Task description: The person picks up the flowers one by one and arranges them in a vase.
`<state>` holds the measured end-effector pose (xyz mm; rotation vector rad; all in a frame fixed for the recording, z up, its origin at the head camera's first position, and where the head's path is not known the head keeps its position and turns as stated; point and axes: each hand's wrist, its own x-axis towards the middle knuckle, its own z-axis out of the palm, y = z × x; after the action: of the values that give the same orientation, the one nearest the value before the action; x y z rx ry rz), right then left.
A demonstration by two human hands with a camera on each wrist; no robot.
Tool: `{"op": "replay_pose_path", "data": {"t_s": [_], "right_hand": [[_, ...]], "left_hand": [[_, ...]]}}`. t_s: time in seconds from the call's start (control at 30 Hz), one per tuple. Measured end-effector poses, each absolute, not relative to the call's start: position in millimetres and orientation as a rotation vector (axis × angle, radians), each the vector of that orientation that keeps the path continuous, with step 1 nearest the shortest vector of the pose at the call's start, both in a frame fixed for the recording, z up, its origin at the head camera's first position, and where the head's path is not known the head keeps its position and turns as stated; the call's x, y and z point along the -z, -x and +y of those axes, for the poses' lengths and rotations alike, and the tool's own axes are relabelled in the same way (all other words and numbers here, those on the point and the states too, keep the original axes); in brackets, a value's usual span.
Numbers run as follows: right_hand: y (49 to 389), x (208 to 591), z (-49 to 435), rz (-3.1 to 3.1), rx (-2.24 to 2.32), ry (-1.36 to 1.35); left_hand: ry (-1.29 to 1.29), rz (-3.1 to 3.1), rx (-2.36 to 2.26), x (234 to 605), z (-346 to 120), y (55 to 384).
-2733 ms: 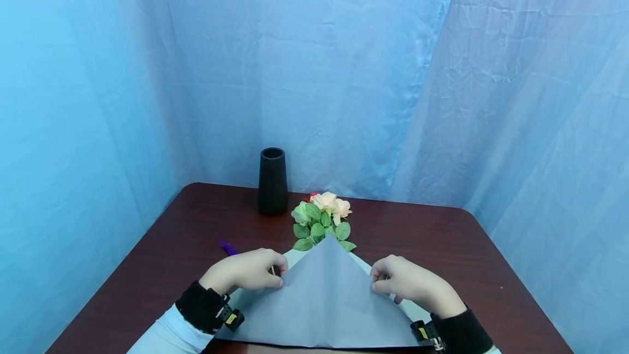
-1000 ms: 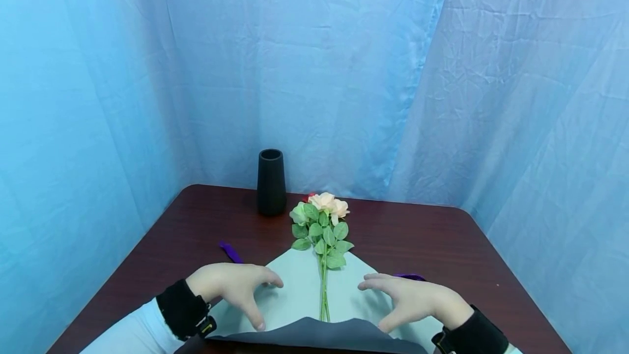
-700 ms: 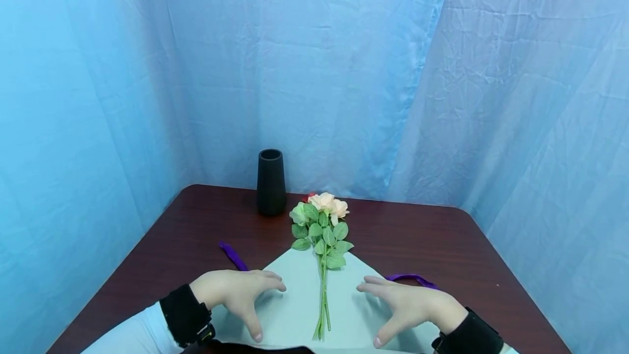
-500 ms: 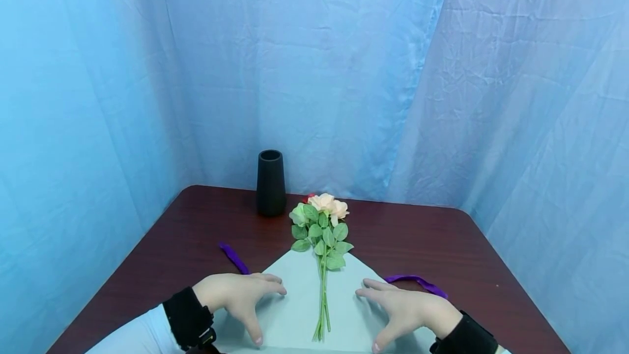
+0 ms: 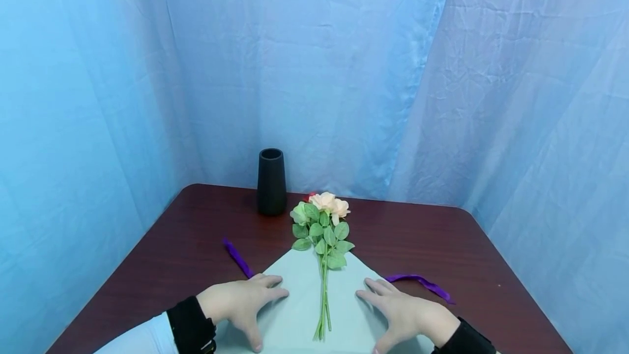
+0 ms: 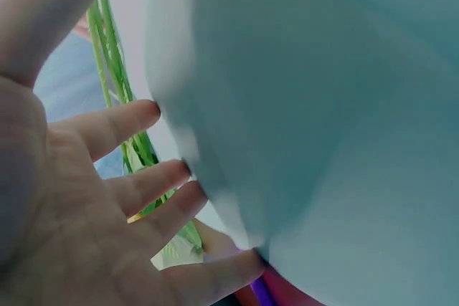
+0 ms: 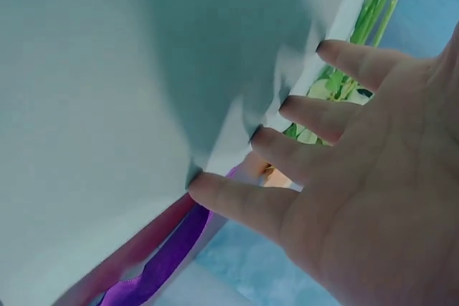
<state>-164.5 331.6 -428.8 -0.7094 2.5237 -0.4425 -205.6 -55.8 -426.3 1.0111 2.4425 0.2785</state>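
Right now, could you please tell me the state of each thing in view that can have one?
Pale green paper: spread out.
Flower bunch: lying unwrapped, stems on the paper.
Left hand: open, fingers spread, touching the paper.
Right hand: open, fingers spread, touching the paper.
Purple ribbon: untied at both visible ends, middle hidden.
Black vase: upright, open-topped.
Blue curtain: hanging, creased.

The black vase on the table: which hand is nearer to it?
Left. The left hand touches pale paper in front of the black vase, slightly left; the right hand is also in front, but well to the right.
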Motion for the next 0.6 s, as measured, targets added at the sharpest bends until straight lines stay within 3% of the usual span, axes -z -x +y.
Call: {"op": "replay_pose_path", "data": {"t_s": [0.6], "right_hand": [[158.7,436.5,329.2,2.612,0.402,0.743]], "left_hand": [[-1.12,2.497,-0.262,434.5,-56.9,204.0]]}}
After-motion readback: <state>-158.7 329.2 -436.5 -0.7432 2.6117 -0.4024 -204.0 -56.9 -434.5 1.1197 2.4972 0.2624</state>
